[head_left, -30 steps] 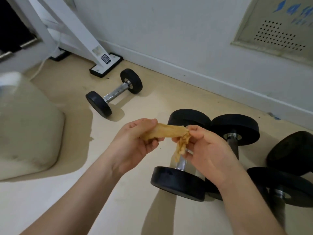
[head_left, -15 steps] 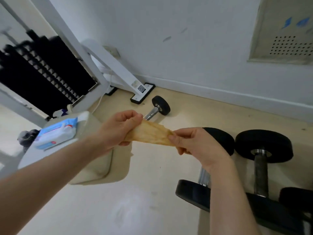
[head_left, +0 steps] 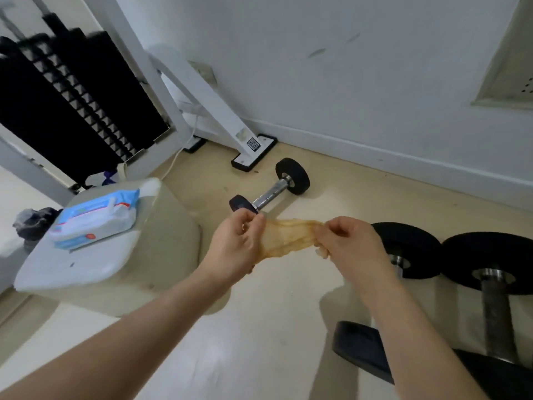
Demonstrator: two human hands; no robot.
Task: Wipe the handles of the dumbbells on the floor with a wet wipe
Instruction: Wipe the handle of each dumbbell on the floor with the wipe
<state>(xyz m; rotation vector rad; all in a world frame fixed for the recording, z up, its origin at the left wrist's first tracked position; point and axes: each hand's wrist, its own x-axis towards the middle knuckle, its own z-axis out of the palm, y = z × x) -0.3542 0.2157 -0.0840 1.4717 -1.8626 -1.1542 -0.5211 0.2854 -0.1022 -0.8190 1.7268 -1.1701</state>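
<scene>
1. Since a second ago we have pulled the wet wipe (head_left: 288, 239) out of its bunched twist. It is now a thin sheet, stained yellow-brown, stretched between our two hands in the air above the floor (head_left: 259, 342).
2. Our left hand (head_left: 235, 246) takes the wipe's left edge, with thumb and fingers (head_left: 253, 223) pinched together on it and the back of the hand toward us.
3. Our right hand (head_left: 350, 249) holds the right edge, its fingers curled tight round the gathered end. A small scrap of wipe pokes out below that hand.
4. Beyond our hands the small dumbbell (head_left: 271, 193) lies on the floor near the wall, with its chrome handle bare and nothing touching it. In the head view its nearer black head sits just above our left knuckles, where half a second ago that hand hid it.
5. On the right, the first large dumbbell (head_left: 412, 249) lies partly hidden behind our right wrist. The second large dumbbell (head_left: 496, 298) lies just beside it, with its handle running toward us.
6. On the left, a blue-and-white pack of wipes (head_left: 95, 219) lies on a pale surface (head_left: 80, 269). Both have come further into the view than half a second ago.
7. Behind them a black weight stack (head_left: 72, 96) stands in a white frame (head_left: 207, 93). The frame's foot carries a square code sticker and rests near the small dumbbell.
</scene>
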